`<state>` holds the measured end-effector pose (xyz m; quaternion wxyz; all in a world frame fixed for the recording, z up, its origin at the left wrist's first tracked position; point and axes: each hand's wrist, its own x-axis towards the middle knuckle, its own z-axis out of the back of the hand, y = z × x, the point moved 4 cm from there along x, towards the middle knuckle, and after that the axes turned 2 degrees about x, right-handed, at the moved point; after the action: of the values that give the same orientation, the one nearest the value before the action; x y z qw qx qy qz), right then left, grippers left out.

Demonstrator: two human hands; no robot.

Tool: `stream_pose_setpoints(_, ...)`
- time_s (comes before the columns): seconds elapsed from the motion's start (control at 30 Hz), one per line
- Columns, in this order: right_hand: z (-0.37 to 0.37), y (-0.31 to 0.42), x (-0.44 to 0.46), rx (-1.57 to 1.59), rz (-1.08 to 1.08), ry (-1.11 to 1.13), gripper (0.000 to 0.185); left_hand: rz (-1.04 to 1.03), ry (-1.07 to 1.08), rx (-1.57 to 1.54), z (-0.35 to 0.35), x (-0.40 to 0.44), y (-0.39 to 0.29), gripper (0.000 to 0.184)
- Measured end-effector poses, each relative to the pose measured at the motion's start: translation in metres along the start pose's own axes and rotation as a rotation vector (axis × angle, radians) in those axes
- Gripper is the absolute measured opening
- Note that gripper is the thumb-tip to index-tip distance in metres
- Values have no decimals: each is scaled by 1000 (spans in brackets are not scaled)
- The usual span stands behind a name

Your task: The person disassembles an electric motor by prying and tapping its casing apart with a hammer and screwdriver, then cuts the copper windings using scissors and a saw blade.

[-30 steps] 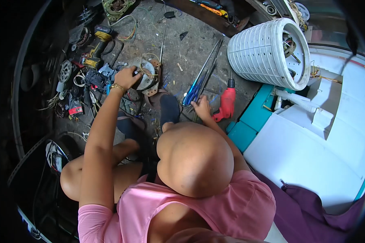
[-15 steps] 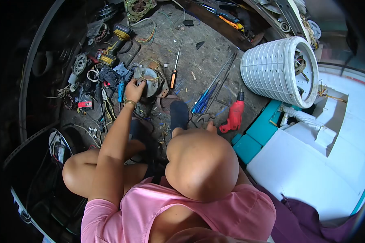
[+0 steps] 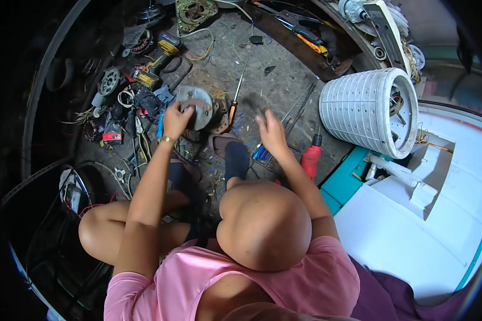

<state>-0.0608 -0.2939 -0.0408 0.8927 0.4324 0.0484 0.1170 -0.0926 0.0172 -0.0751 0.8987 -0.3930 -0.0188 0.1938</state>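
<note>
Currently left hand (image 3: 175, 122) pinches metal disc (image 3: 203, 114) by edge; right hand (image 3: 272, 131), mostly closed, seemingly grips blurred dark tool (image 3: 253, 105). Edge-only hold could let disc slip.

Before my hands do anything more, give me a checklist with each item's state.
1. Left hand on the round metal part: ok, holding its edge.
2. Dark item in the right hand identified: cannot tell, too blurred.
3. Space between the hands clear: not ok, an orange-handled screwdriver lies there.
4. Red drill well away from the right forearm: not ok, appears close beside it.
5. White drum secured against rolling: cannot tell.
</note>
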Motion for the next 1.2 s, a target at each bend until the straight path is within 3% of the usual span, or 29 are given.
stream_pose_setpoints(0.03, 4, 20, 17, 48, 100, -124, 28, -54, 37, 48, 1, 19, 12, 46)
stream_pose_setpoints(0.1, 15, 40, 48, 231, -47, -84, 29, 63, 189, 117, 32, 29, -18, 46)
stream_pose_setpoints(0.2, 34, 41, 73, 144, -41, -155, 29, 59, 232, 127, 58, 39, -24, 41)
stream_pose_setpoints(0.27, 31, 20, 65, 4, -23, -268, 28, 169, 257, -374, 69, 27, -19, 36)
stream_pose_setpoints(0.3, 22, -1, 54, -102, -27, -318, 28, 306, 384, -503, 72, 25, 2, 30)
stream_pose_setpoints(0.33, 13, -22, 45, -208, -22, -368, 28, 344, 352, -683, 76, 16, -4, 29)
stream_pose_setpoints(0.4, -12, -77, 12, -273, -342, -184, 33, 397, 282, -1048, 80, -13, -38, 28)
stream_pose_setpoints(0.43, -23, -103, -6, -356, -332, -123, 36, 405, 342, -1178, 83, -25, -54, 25)
stream_pose_setpoints(0.47, -28, -116, -18, -440, -321, -62, 40, 259, 550, -1473, 71, -22, -41, 33)
stream_pose_setpoints(0.5, -22, -97, -24, -526, -279, -94, 43, 149, 813, -1730, 61, -22, -27, 41)
stream_pose_setpoints(0.53, -18, -74, -29, -613, -240, -129, 47, 226, 534, -1620, 67, -41, -59, 49)
stream_pose_setpoints(0.57, -13, -59, -32, -699, -203, -168, 51, 194, 541, -1663, 65, -49, -71, 52)
stream_pose_setpoints(0.67, -4, -45, 13, -92, 125, -137, 57, 87, 572, -1787, 63, -69, -107, 62)
stream_pose_setpoints(0.73, 31, 52, 26, 663, -232, 310, 60, 23, 585, -1869, 70, -86, -133, 65)
stream_pose_setpoints(0.8, 66, 135, 25, 759, -43, 508, 65, -455, 248, -986, 69, -94, -131, 69)
stream_pose_setpoints(0.87, 95, 195, 14, 776, 85, 598, 66, -476, 308, -1191, 69, -100, -133, 69)
stream_pose_setpoints(0.97, 123, 256, -4, 652, 282, 641, 66, -461, 262, -1103, 91, -118, -157, 66)
stream_pose_setpoints(1.03, 135, 288, -17, 512, 379, 633, 74, -121, 682, -1953, 110, -131, -178, 61)
stream_pose_setpoints(1.2, 141, 334, -46, 257, 506, 515, 82, -68, 535, -1889, 118, -146, -176, 69)
